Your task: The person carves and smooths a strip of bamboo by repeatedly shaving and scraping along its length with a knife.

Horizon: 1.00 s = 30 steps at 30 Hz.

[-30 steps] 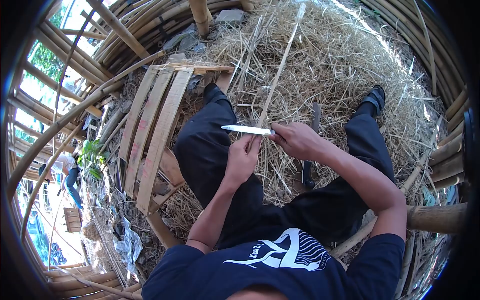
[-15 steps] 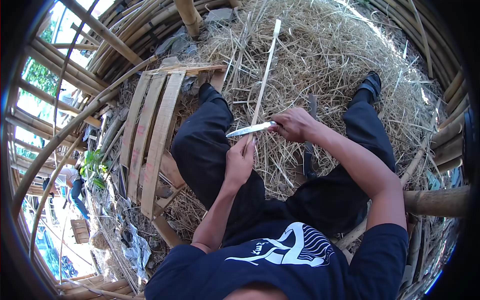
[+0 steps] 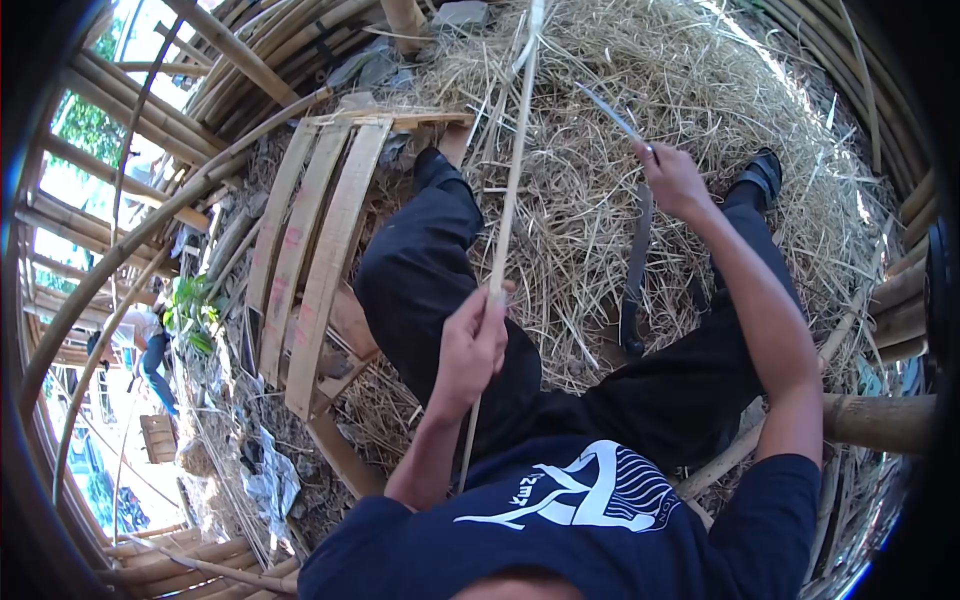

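Observation:
My left hand point(image 3: 474, 345) is closed around a long, thin bamboo strip point(image 3: 515, 170). The strip runs from near my shirt up past the top edge of the view. In my right hand point(image 3: 676, 180) is a knife point(image 3: 608, 111), its narrow blade pointing up and to the left, apart from the strip. A second, longer blade with a dark handle point(image 3: 631, 312) lies on the straw between my legs. Both hands are above the ground, the right one farther out than the left.
Dry straw and shavings point(image 3: 580, 220) cover the ground. A slatted wooden crate point(image 3: 325, 250) stands by my left leg. Bamboo poles point(image 3: 200, 120) form walls around me, and a thick pole point(image 3: 880, 423) lies at my right elbow. Another person point(image 3: 145, 350) bends outside at left.
My right hand has swung the knife up and away from the strip. My left hand has drawn the strip toward me, so its lower end now reaches my shirt.

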Available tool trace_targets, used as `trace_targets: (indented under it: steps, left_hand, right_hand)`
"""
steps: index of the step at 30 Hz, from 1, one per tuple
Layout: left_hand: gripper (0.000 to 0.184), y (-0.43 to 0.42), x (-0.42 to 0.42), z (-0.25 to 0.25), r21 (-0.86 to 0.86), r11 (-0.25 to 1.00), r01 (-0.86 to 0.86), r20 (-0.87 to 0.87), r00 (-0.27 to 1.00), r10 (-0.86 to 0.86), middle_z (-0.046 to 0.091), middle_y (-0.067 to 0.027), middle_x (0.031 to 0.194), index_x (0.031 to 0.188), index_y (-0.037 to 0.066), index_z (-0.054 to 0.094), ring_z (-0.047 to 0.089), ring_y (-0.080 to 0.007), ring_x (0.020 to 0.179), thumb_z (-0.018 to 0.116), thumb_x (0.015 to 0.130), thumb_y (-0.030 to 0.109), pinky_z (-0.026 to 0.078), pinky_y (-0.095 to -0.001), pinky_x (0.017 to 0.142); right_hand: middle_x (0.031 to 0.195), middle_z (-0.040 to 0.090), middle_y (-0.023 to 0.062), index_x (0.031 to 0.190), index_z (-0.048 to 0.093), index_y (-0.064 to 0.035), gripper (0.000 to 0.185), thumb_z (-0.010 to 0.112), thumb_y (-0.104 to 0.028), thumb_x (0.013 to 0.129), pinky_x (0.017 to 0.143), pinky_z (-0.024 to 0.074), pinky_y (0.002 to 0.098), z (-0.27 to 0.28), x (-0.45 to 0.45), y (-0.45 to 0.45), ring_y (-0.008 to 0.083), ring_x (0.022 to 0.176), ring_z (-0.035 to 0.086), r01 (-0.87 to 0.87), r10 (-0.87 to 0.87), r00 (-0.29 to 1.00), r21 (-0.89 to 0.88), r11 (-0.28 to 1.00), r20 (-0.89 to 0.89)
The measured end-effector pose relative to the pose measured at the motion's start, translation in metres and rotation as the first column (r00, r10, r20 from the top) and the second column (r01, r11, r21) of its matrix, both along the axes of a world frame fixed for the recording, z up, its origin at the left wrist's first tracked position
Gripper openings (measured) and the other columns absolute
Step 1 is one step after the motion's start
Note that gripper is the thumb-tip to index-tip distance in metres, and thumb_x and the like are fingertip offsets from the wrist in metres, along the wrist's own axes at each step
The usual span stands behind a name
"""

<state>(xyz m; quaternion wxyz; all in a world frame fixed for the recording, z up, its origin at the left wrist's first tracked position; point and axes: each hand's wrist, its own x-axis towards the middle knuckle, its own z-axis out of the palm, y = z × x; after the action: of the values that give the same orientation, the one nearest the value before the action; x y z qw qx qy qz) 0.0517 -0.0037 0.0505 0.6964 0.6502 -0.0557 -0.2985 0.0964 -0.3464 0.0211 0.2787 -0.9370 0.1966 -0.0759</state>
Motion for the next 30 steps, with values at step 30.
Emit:
trace_targets:
  steps: [30]
  left_hand:
    - [0.025, -0.022, 0.041, -0.022, -0.262, 0.963, 0.065, -0.199, 0.973, -0.120, 0.033, 0.0042, 0.064, 0.119, 0.008, 0.049, 0.024, -0.0015, 0.042, 0.038, 0.104, 0.024, 0.021, -0.0170, 0.036]
  right_hand:
    - [0.068, 0.058, 0.0220, 0.091, 0.056, -0.0030, 0.044, 0.039, -0.042, 0.099, 0.065, 0.0438, 0.0527, 0.012, -0.038, 0.107, 0.0435, 0.069, 0.058, -0.617, 0.625, 0.781, 0.166, 0.769, 0.010]
